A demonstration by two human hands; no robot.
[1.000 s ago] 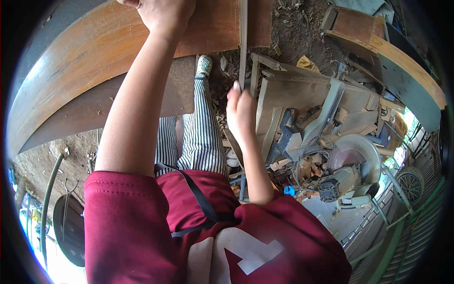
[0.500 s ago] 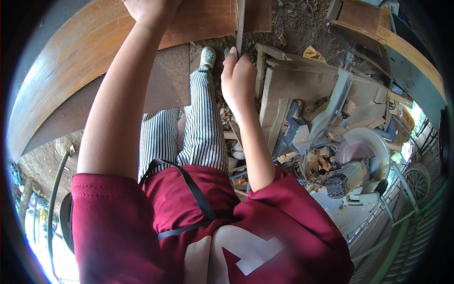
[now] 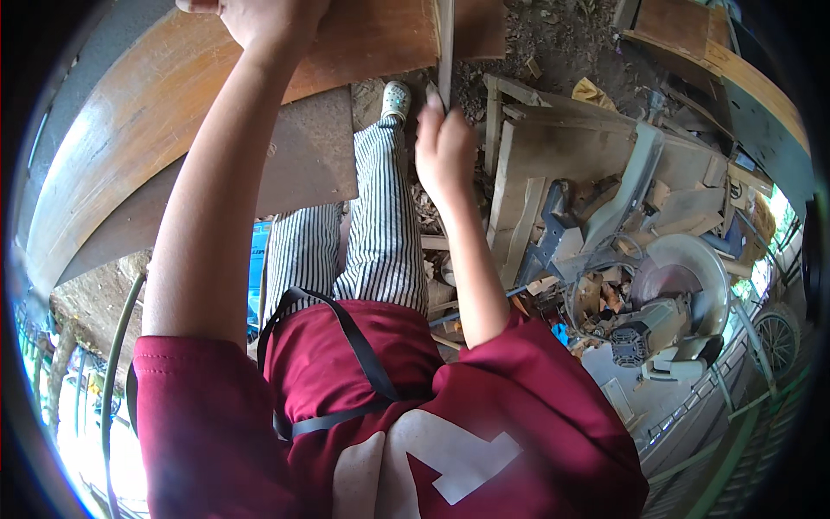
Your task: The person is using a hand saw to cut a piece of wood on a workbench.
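At the upper edge my left hand [image 3: 275, 19] lies on a long, curved-looking varnished wooden board [image 3: 164, 69]. One finger stretches out to the left; the other fingertips are cut off by the picture's edge. My right hand [image 3: 445, 151] is closed round the near end of a long narrow strip [image 3: 446, 48], seen edge-on, with the thumb pointing forward along it. Whether this strip is a saw blade or a slat I cannot tell. It runs away from me across the board, and a brown piece of wood [image 3: 480, 30] shows on its right side.
A darker flat panel [image 3: 311, 147] sits below the board, beside my striped trouser legs [image 3: 385, 208]. On the right are a leaning wooden panel [image 3: 562, 151], scrap wood, and a machine with a round disc [image 3: 666, 294]. A blue box [image 3: 258, 264] stands left of my legs.
The view has shifted a little, so most things sit slightly farther right. The blue box has come into sight beside my left leg. Both hands keep their places on the board and strip.
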